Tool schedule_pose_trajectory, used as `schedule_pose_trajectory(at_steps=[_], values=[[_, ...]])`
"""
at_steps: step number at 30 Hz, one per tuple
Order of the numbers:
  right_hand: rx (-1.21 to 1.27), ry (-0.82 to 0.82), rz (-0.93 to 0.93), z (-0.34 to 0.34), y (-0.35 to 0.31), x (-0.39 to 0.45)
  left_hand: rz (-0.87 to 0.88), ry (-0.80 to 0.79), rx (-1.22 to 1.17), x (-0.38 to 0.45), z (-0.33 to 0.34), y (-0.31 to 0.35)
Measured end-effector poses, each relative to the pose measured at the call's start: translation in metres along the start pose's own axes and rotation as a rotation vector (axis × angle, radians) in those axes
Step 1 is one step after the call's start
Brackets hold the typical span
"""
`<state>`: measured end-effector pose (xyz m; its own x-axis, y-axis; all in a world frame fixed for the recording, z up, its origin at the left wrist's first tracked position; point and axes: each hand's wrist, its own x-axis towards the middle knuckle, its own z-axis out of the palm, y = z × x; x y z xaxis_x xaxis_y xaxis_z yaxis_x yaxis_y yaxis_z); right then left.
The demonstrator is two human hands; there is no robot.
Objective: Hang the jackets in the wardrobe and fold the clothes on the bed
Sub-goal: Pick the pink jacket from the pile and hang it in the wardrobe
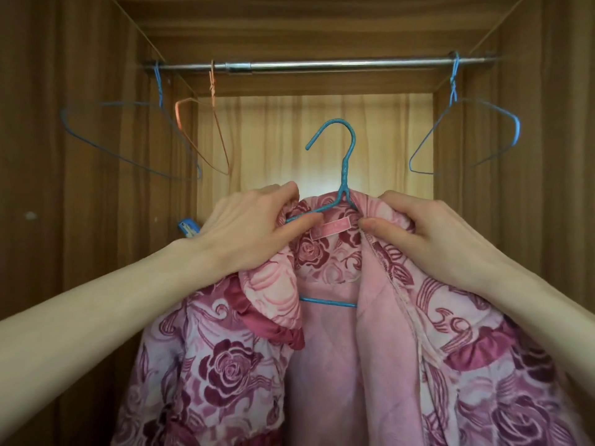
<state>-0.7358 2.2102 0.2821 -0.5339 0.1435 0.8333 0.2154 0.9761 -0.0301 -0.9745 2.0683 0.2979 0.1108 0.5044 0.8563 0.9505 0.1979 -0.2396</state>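
Fingers [289, 193] of both hands grip one jacket [244, 365]; three hangers [128, 136] hang.

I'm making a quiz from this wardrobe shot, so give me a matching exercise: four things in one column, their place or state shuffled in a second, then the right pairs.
Things
1. orange hanger
2. floral jacket
3. turquoise hanger
4. metal rail

Place or state
A. spans the top of the wardrobe
B. gripped at the collar by the left hand and right hand
C. inside the jacket's neck, hook not yet on the rail
D. hangs bare, left of centre

Pairs: 1-D, 2-B, 3-C, 4-A
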Motion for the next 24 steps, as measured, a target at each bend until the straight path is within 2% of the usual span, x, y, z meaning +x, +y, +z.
schedule_pose_trajectory(at_steps=[3,6,9,13,20,22,24], values=[[-0.017,0.014,-0.012,-0.002,-0.003,-0.001,0.106,0.113,0.090,0.002,0.007,0.004],[-0.069,0.014,-0.016,-0.012,0.000,-0.001,0.182,0.152,0.062,-0.001,0.008,-0.002],[-0.100,-0.026,0.007,-0.025,0.011,0.000,0.141,0.164,0.012,-0.007,0.010,-0.018],[-0.168,-0.091,0.017,-0.023,0.014,-0.001,0.130,0.091,-0.087,-0.012,0.017,-0.021],[-0.337,-0.098,-0.126,-0.012,0.010,-0.004,0.077,0.092,-0.126,-0.001,0.023,-0.022],[-0.375,-0.112,-0.097,-0.015,0.009,0.000,0.072,0.087,-0.098,0.014,0.029,-0.019],[-0.406,-0.105,-0.005,-0.019,0.007,0.004,-0.007,0.070,-0.103,0.033,0.036,-0.017]])
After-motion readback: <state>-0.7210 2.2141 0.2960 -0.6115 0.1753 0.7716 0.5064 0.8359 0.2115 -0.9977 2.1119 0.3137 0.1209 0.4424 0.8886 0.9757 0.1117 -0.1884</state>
